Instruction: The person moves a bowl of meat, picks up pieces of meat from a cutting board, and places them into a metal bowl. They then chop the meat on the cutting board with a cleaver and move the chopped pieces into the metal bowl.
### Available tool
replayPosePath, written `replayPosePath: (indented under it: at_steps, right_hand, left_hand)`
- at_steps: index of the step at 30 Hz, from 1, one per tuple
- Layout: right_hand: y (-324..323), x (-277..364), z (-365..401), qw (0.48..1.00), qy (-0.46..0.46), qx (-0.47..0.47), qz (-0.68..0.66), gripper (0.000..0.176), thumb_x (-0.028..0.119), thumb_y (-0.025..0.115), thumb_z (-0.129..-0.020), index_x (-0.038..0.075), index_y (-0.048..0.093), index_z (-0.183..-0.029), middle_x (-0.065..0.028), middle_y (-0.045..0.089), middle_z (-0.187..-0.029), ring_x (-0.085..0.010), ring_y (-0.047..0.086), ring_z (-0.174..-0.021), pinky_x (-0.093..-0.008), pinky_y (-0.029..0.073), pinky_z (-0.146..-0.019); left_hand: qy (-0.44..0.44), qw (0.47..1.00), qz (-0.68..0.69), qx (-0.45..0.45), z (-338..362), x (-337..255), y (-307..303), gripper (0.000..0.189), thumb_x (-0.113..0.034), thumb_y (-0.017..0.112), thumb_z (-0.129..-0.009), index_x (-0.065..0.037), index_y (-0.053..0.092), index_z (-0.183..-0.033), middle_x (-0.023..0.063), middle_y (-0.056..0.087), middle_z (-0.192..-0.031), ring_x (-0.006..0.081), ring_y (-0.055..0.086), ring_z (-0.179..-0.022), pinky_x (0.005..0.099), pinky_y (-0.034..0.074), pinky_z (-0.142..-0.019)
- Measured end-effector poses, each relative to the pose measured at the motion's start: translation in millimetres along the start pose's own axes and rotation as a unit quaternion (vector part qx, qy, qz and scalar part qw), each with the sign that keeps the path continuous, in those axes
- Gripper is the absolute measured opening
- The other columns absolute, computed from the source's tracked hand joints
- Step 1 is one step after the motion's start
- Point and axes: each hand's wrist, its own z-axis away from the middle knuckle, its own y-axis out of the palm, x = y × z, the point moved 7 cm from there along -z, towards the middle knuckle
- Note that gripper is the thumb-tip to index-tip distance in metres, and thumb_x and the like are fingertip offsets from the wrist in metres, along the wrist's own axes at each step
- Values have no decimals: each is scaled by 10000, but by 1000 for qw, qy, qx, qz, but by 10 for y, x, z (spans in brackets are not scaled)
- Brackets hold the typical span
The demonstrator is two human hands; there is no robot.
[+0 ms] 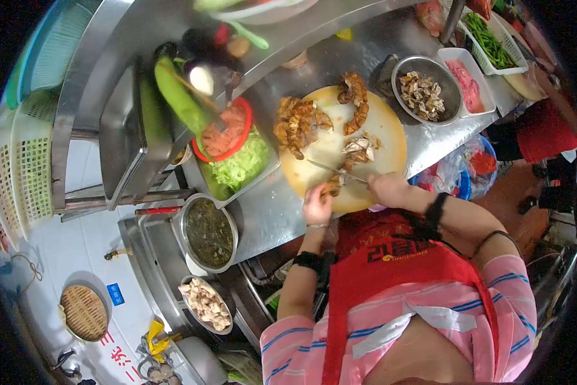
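My right hand [388, 190] is wrapped round the handle of a knife [340, 171], whose blade lies over the round cutting board [391, 151]. At the board's near edge my left hand [317, 205] has its fingers closed on a brown, wrinkled piece of food [331, 187], close to the blade. Cut pieces, pale inside [359, 150], lie just beyond the knife. Farther back on the board are a large brown wrinkled clump [298, 122] and a long curved brown piece [356, 102]. I cannot make out exactly what food this is.
A steel bowl of cut pieces [421, 88] and a white tub of pink meat [466, 83] stand right. To the left are shredded greens [242, 163], a red-rimmed bowl [219, 138] and a steel pot [206, 232]. A metal shelf [263, 52] overhangs the counter.
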Motion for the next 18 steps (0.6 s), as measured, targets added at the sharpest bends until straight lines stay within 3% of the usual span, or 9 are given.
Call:
replayPosePath:
  at_steps: [1, 3, 5, 7, 8, 9, 11, 14, 18]
  right_hand:
    - [5, 29, -26, 1000, 2, 0, -1, 272, 257, 490, -819, 19, 472, -950, -137, 608, -624, -281, 614, -555, -410, 482, -504]
    - [76, 75, -131, 996, 19, 83, 1, 362, 142, 614, -702, -2, 462, -997, -137, 631, -732, -287, 635, -688, -379, 495, -579]
    - [110, 44, -128, 995, 28, 95, 5, 351, 160, 586, -729, 1, 471, -1020, -147, 633, -763, -296, 632, -709, -387, 494, -610]
    - [-10, -35, -84, 999, 20, -5, -28, 235, 229, 510, -782, 25, 495, -898, -159, 618, -674, -304, 619, -591, -414, 491, -538]
    - [-5, -82, -43, 999, 19, -6, -27, 235, 229, 510, -782, 25, 495, -898, -159, 618, -674, -304, 619, -591, -414, 491, -538]
    - [-26, -148, 11, 998, 25, -25, -45, 236, 235, 507, -790, 25, 495, -898, -162, 609, -656, -314, 611, -583, -425, 486, -536]
    - [-62, -208, 102, 997, 31, -41, -62, 238, 240, 505, -797, 25, 494, -898, -164, 600, -638, -324, 604, -575, -437, 480, -533]
    - [-157, -220, 177, 995, 29, -73, -64, 235, 245, 499, -811, 24, 493, -891, -161, 579, -591, -333, 588, -544, -445, 468, -505]
    - [-232, -31, 173, 999, -3, -25, -31, 262, 204, 530, -763, 21, 477, -942, -146, 605, -650, -307, 609, -578, -415, 474, -507]
  left_hand:
    - [-3, 1000, 8, 2, -2, -2, 13, 249, -11, 576, -673, -23, 606, -921, 152, 579, -942, 269, 591, -807, 317, 496, -697]
    - [-25, 999, 22, 8, -34, -4, 21, 255, -12, 574, -687, -26, 591, -941, 141, 586, -930, 253, 597, -786, 315, 499, -686]
    - [-51, 998, 36, 18, 12, 59, 76, 261, -12, 571, -702, -29, 577, -962, 130, 594, -918, 236, 602, -764, 313, 502, -675]
    - [-78, 961, 256, -75, 86, 414, 151, 277, -23, 558, -742, -46, 525, -1016, 119, 599, -869, 227, 605, -735, 325, 516, -631]
    - [-193, 927, 316, -55, 200, 845, 329, 303, -39, 557, -772, -53, 461, -1059, 124, 592, -834, 229, 604, -706, 333, 524, -582]
    - [-194, 927, 315, -58, 169, 737, 248, 303, -39, 557, -772, -53, 461, -1059, 124, 592, -834, 229, 604, -706, 333, 524, -582]
    - [-416, 819, 396, -1, 256, 560, 247, 311, -45, 575, -773, -42, 444, -1055, 145, 588, -807, 219, 604, -654, 320, 521, -535]
    - [-424, 818, 389, 12, 290, 549, 289, 315, -61, 592, -778, -36, 432, -1048, 141, 585, -759, 206, 598, -594, 300, 514, -505]
    - [-407, 830, 382, -9, 310, 583, 319, 311, -40, 602, -774, -28, 432, -1035, 137, 584, -731, 200, 591, -557, 295, 511, -489]
